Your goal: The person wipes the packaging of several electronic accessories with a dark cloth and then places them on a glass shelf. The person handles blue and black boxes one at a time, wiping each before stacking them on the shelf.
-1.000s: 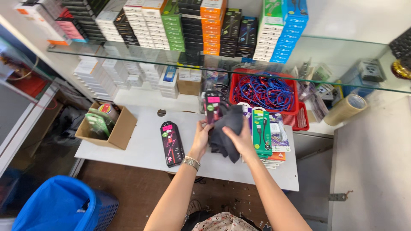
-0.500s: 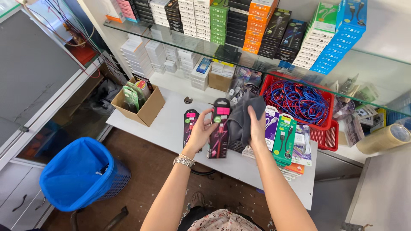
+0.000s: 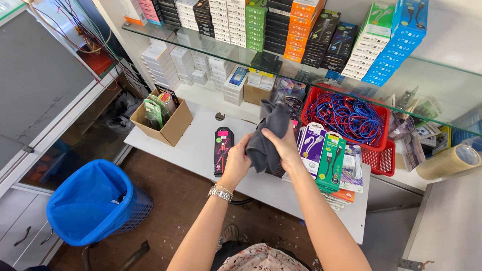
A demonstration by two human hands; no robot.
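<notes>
White worktop [image 3: 196,150], head view. Largest item off it: blue-lined bin [image 3: 90,200] on the floor below the worktop's left end. On the far right edge, a red basket [image 3: 374,148] full of tangled red and blue cables. At the far left corner, an open cardboard box [image 3: 168,123] with a few packaged items standing in it. Near the right end, a fanned stack of boxed cable packs [image 3: 329,160], green and white on top. A glass shelf [image 3: 442,68] above carries rows of small coloured boxes.

Grey cloth [image 3: 268,135]: held up over the middle of the worktop, bunched, upper end sticking up loose. Left hand [image 3: 240,159] closed around its lower left part. Right hand [image 3: 282,145] closed over its right side, fingers curled into the fabric. Whether anything is wrapped inside the cloth cannot be told; a dark edge shows beneath it.

One black cable pack with pink label [image 3: 222,149] lies flat just left of the left hand, not touched.

Progress, judged: cloth work is mid-way; one pack lies set aside, while the stack at the right looks unhandled.
</notes>
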